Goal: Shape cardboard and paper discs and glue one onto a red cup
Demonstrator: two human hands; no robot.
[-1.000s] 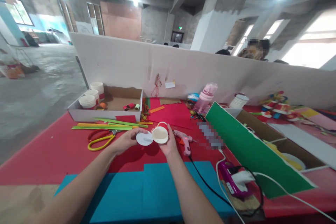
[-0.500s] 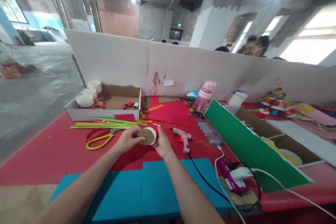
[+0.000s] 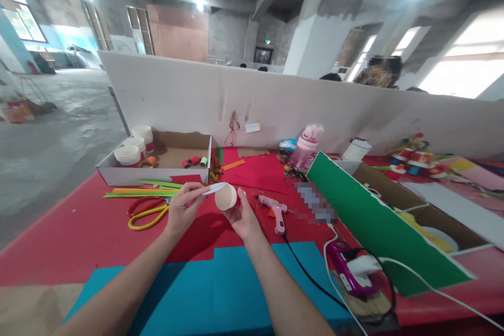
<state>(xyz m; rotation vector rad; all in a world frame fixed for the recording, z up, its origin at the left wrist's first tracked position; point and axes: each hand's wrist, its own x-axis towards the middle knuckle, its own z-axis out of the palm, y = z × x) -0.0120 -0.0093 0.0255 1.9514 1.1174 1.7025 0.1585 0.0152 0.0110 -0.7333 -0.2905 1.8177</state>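
My right hand [image 3: 244,219] is wrapped round a paper cup [image 3: 226,198] from the right and below, its open mouth tilted toward me. A thin round disc [image 3: 213,189], pale and seen nearly edge-on, is pinched in my left hand [image 3: 184,209]. The disc's right end is at the cup's upper left rim; whether they touch I cannot tell. Left of my left hand lie scissors [image 3: 148,216] with red and yellow handles. A pink glue gun [image 3: 276,210], a small red light on it, lies on the table right of my right hand.
Paper strips [image 3: 144,192] lie behind the scissors. A shallow box [image 3: 153,174] behind them holds paper cups and small paper rolls. On the right are a green-sided box [image 3: 374,220], a purple power socket [image 3: 350,268] with cables and a pink bottle [image 3: 308,144]. Blue sheets [image 3: 189,289] cover the front.
The disc's brown face covered the cup's mouth before. My left hand has moved left, tilting the disc off, and the cup's inside now shows. My right hand still holds the cup.
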